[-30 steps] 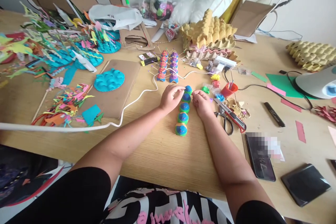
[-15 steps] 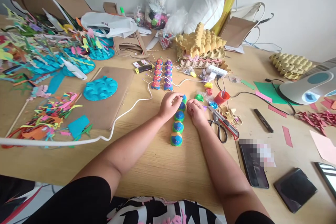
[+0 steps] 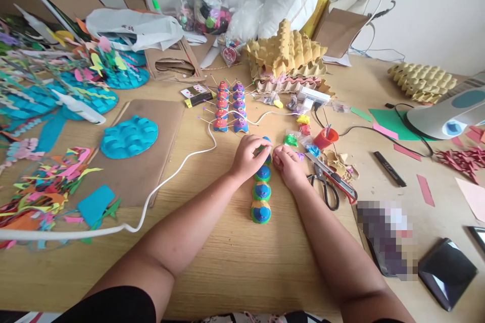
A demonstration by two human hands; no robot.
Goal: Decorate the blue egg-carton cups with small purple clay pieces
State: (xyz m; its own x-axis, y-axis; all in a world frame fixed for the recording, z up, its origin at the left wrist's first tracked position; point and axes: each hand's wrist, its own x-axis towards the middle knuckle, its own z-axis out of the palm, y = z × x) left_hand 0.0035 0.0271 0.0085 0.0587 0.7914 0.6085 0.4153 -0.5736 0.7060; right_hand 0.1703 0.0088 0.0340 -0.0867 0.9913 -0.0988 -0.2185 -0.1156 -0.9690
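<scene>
A row of egg-carton cups (image 3: 261,192), painted blue and green with orange patches, lies lengthwise in front of me. Over its far end, my left hand (image 3: 250,157) is closed, thumb and fingertips pinched together, partly covering the far cups. Just to the right, my right hand (image 3: 289,165) is also closed in a pinch, its fingertips close to the left ones. Whatever is between the fingers is too small to make out. Beyond them stand two finished-looking caterpillar rows, one red and orange (image 3: 221,106), one purple and blue (image 3: 240,107), with thin sticks poking out.
Right of my hands lie a utility knife (image 3: 329,174), black-handled scissors (image 3: 325,186) and a red cup (image 3: 326,137). A white cord (image 3: 166,179) crosses the left side, near a blue woven disc (image 3: 131,136) on cardboard (image 3: 151,181). Egg trays (image 3: 288,55) are stacked behind.
The camera view has shifted, so the table things appear displaced. Both hands stay pinched at the row's far end, with the fingertips a little nearer each other.
</scene>
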